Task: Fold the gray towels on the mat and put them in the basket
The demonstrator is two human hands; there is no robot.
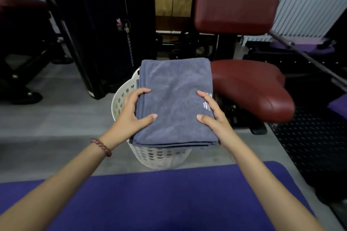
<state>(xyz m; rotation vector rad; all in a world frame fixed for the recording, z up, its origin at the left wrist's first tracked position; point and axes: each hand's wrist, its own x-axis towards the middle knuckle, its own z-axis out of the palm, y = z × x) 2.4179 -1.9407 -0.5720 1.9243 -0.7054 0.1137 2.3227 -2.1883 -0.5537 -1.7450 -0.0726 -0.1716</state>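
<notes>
Now: my left hand (131, 110) grips towel's left edge, thumb and forefinger on top. Folded towel (174, 97) lies flat, long axis running away from me, layered edges left and near. It sits over basket (120, 97) mouth, hiding contents. My right hand (212, 116) grips right edge likewise. Basket stands on floor just beyond mat (169, 202).

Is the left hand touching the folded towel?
Touching. Head view: left hand grips the folded towel, thumb on top, fingers over its left edge.
</notes>
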